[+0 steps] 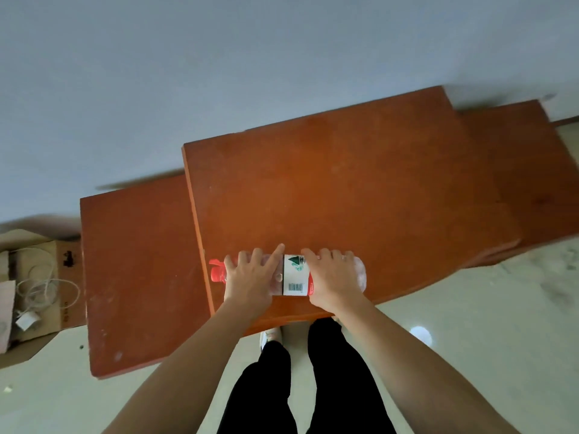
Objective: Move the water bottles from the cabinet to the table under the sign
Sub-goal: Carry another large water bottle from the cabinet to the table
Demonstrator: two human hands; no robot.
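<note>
Clear plastic water bottle point(294, 274), white label and red cap point(217, 272), lies on its side across the near edge of the orange-brown table point(344, 183), the cap overhanging the left edge. Whether it rests on the top cannot be told. Left hand point(250, 277) wraps the neck end, index finger straight; right hand point(332, 280) wraps the base end. A lower table point(134, 261) adjoins on the left, then a cardboard box point(47, 311) holding white cable point(47, 289).

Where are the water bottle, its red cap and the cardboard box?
water bottle point(294, 275): head view, on its white label.
red cap point(216, 273): head view, on the cap's side.
cardboard box point(67, 311): head view, on its right wall.
</note>
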